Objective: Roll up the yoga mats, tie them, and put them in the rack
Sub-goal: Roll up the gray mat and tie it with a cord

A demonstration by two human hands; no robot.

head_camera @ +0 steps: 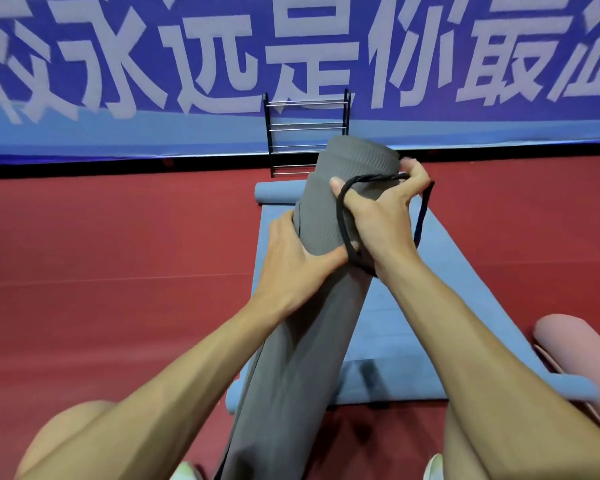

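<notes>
A dull red floor (118, 230) spread to either side of the grip and ran on beneath it, crossed on the left by one faint pale line (118, 277). Beyond the grip a blue banner (194, 129) with large white Chinese characters covered the wall, its lower band a lighter blue. A black strip (84, 170) ran along its foot at the floor. A black-framed rack (305, 126) with silver rungs stood against it, directly behind the grip. The light was even.

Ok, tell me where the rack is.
The rack stands at upper centre of the head view, against the blue banner, just behind the top end of the grey mat.
</notes>
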